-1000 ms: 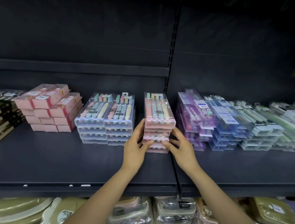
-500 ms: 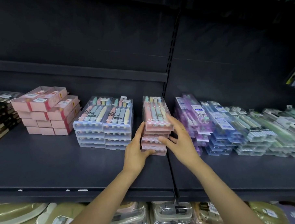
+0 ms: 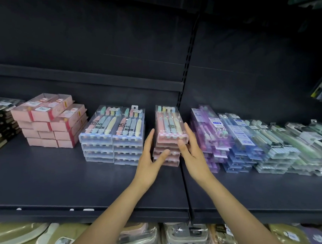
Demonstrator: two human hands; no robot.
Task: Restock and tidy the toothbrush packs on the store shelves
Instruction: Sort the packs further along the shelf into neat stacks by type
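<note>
A stack of pink-based toothbrush packs (image 3: 168,125) stands on the dark shelf (image 3: 67,181), just left of the shelf seam. My left hand (image 3: 149,159) lies flat against the stack's left side with straight fingers, its thumb across the front of the lower packs. On the other side, my right hand (image 3: 193,153) presses its straight fingers along the top packs while its thumb touches the front edge. The lower packs sit slightly offset from the top ones.
To the left stand two side-by-side stacks of blue-based packs (image 3: 113,137) and a pile of pink boxes (image 3: 51,123). To the right are purple packs (image 3: 210,130), blue packs (image 3: 238,137) and clear green ones (image 3: 295,143). Bagged goods (image 3: 139,239) fill the shelf below.
My right hand has climbed from the lower packs' front to the right side of the top packs. My left hand stays on the stack's left side.
</note>
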